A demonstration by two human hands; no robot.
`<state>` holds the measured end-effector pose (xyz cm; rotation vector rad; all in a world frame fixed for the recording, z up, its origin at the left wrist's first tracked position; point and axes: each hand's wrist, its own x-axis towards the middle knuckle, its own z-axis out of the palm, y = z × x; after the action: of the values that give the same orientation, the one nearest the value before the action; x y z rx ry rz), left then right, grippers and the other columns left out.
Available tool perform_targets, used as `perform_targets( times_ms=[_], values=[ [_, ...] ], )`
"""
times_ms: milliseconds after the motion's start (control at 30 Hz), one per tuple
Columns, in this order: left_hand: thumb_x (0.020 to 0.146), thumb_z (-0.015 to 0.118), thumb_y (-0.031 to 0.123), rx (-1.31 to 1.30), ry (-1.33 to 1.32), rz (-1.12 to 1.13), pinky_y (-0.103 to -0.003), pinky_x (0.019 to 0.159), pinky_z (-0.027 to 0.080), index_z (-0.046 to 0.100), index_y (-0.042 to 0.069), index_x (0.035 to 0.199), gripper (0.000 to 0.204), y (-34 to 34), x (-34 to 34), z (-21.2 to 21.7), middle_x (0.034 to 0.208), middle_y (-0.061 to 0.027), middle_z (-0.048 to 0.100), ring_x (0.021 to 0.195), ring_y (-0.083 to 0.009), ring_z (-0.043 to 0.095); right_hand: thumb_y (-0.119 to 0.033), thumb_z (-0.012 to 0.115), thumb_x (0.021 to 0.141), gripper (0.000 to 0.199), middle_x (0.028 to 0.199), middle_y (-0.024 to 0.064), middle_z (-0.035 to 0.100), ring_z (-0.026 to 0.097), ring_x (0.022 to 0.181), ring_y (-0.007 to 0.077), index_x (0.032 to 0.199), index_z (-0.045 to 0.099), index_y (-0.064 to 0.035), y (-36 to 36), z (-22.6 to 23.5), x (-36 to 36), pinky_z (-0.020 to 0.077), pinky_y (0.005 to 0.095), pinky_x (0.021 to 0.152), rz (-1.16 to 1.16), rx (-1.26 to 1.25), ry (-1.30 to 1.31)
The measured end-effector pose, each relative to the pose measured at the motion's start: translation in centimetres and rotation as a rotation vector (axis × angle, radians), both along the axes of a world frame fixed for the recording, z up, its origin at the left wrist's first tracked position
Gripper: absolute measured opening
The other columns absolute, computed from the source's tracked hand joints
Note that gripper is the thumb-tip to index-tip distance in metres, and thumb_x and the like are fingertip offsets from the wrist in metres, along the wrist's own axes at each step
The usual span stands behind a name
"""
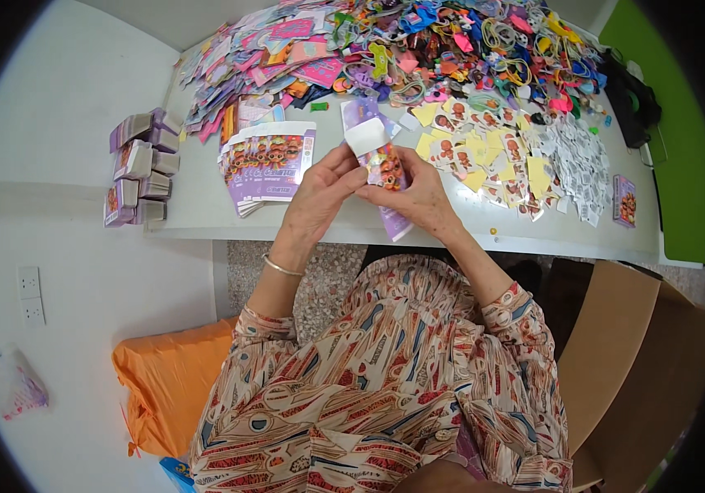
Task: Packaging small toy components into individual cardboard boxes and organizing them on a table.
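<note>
Both my hands hold a small purple printed carton (388, 170) with a white flap (366, 136) at its upper end, just above the table's front edge. My left hand (319, 191) grips its left side with bent fingers, thumb toward the middle. My right hand (425, 197) closes on the right side, its thumb across the printed front. Purple card also shows beyond the hands and below them; whether it belongs to the held carton I cannot tell. To the left of my hands lies a fanned stack of flat purple cartons (277, 168) with cartoon figures.
Filled purple cartons (134, 160) are stacked at the table's left edge. A heap of coloured packets (262, 62) and small toys with cords (467, 49) covers the back. Stickers (471, 156) and white slips (578, 164) lie right, near a purple box (624, 200). A cardboard box (615, 345) stands below.
</note>
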<state>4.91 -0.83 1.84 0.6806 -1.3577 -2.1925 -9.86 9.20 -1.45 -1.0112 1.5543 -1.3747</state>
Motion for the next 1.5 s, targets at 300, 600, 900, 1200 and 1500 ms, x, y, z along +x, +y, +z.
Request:
perform_targets(
  times_ms=[300, 600, 900, 1200, 1500],
  values=[
    [0.090, 0.063, 0.007, 0.096, -0.004, -0.032, -0.031, 0.089, 0.051, 0.049, -0.002, 0.130, 0.043, 1.2, -2.2, -0.8, 0.114, -0.0101, 0.065, 0.101, -0.0141, 0.063, -0.035, 0.090, 0.060, 0.081, 0.107, 0.0118, 0.060, 0.059, 0.096, 0.0168, 0.117, 0.046, 0.0013, 3.6, -0.3, -0.8, 0.0484, 0.0302, 0.084, -0.120, 0.029, 0.129],
    [0.091, 0.062, 0.004, -0.212, -0.010, 0.030, -0.028, 0.087, 0.051, 0.035, 0.006, 0.134, 0.051, 2.7, -2.9, -1.1, 0.113, -0.0172, 0.063, 0.100, -0.0148, 0.061, -0.030, 0.089, 0.062, 0.077, 0.108, 0.0113, 0.058, 0.057, 0.100, 0.0167, 0.117, 0.045, 0.0009, 4.1, -1.7, -1.0, 0.0477, 0.0314, 0.088, -0.162, -0.011, -0.076],
    [0.089, 0.063, 0.001, -0.352, 0.005, -0.001, -0.027, 0.089, 0.049, 0.035, 0.005, 0.135, 0.053, 2.5, -3.2, -2.4, 0.113, -0.0150, 0.062, 0.101, -0.0145, 0.060, -0.024, 0.087, 0.065, 0.072, 0.107, 0.0084, 0.063, 0.060, 0.095, 0.0140, 0.120, 0.047, -0.0005, 4.3, -1.7, -0.8, 0.0488, 0.0294, 0.086, -0.140, 0.039, 0.044],
    [0.089, 0.064, 0.002, -0.003, -0.035, -0.124, -0.025, 0.085, 0.049, 0.058, 0.000, 0.122, 0.034, 2.2, -2.4, -3.6, 0.108, -0.0055, 0.064, 0.095, -0.0112, 0.061, -0.021, 0.082, 0.071, 0.052, 0.100, 0.0021, 0.067, 0.061, 0.087, 0.0087, 0.115, 0.060, -0.0045, 6.5, -1.1, -3.2, 0.0487, 0.0251, 0.081, 0.071, -0.020, -0.311],
    [0.084, 0.072, 0.014, -0.341, -0.152, -0.575, -0.030, 0.093, 0.047, 0.050, 0.006, 0.136, 0.058, 0.5, -3.6, -0.3, 0.131, -0.0087, 0.053, 0.112, -0.0146, 0.055, -0.015, 0.083, 0.069, 0.056, 0.102, 0.0012, 0.067, 0.060, 0.091, 0.0086, 0.120, 0.059, -0.0063, 8.0, -0.6, -5.0, 0.0486, 0.0261, 0.084, 0.339, 0.135, -0.263]
  ],
)
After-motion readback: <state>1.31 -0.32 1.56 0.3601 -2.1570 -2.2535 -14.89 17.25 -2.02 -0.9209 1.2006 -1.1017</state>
